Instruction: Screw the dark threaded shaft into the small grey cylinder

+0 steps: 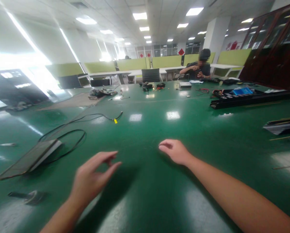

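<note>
My left hand [92,176] hovers above the green tabletop [145,129], its thumb and fingers apart with nothing between them. To its right and farther forward, my right hand [175,150] is low over the green surface, fingers curled and thumb and fingertips drawn together in a pinch. A tiny dark spot shows at those fingertips; what it is, if anything is held, I cannot make out. Left of my left hand lie a flat grey panel [29,158] and a black cable [83,136]. Nearer me on that side is a blurred tool-like object with a round end [33,196].
Across the table sits a person [198,68], hands raised. A long black rail [253,99] with blue parts lies at the far right, dark strips [283,126] nearer. Electronic parts [102,93] and a small grey box [185,85] stand along the back. A yellow tag [115,121] marks a cable end.
</note>
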`<action>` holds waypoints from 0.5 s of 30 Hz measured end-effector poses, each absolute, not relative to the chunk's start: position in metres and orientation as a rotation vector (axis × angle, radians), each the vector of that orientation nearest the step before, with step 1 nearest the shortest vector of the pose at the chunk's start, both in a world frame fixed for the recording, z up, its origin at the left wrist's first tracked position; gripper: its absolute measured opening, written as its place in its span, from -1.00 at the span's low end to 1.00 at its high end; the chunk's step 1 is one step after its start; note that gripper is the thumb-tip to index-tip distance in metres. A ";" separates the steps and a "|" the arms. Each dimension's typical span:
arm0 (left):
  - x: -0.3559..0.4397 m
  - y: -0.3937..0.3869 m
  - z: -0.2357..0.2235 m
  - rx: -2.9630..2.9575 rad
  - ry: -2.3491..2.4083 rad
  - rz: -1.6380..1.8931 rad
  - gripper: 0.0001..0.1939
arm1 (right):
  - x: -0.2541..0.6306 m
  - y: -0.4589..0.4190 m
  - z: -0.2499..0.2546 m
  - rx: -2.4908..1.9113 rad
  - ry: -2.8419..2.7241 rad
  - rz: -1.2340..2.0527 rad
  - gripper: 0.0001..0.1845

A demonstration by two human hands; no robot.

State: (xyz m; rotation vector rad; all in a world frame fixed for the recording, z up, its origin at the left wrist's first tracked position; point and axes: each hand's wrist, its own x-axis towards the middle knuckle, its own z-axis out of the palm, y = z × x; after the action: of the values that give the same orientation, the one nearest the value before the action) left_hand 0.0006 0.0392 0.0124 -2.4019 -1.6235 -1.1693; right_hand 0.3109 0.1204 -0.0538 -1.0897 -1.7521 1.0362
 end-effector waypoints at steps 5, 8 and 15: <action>0.106 0.111 -0.013 -3.027 -1.261 -1.317 -0.57 | 0.319 0.121 -0.051 -0.907 -1.622 1.365 -0.59; 0.137 0.121 -0.022 -3.079 -1.267 -1.494 -0.75 | 0.319 0.120 -0.050 -0.859 -1.561 1.475 -0.53; 0.117 0.100 -0.014 -2.862 -1.693 -1.649 -0.83 | 0.309 0.117 -0.056 -0.776 -1.514 1.653 -0.46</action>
State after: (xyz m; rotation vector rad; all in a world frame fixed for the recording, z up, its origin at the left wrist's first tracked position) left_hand 0.1167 0.1000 -0.0137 -2.8623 -1.6934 -1.6491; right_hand 0.3092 0.1173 -0.0556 -0.7755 -1.5136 1.6527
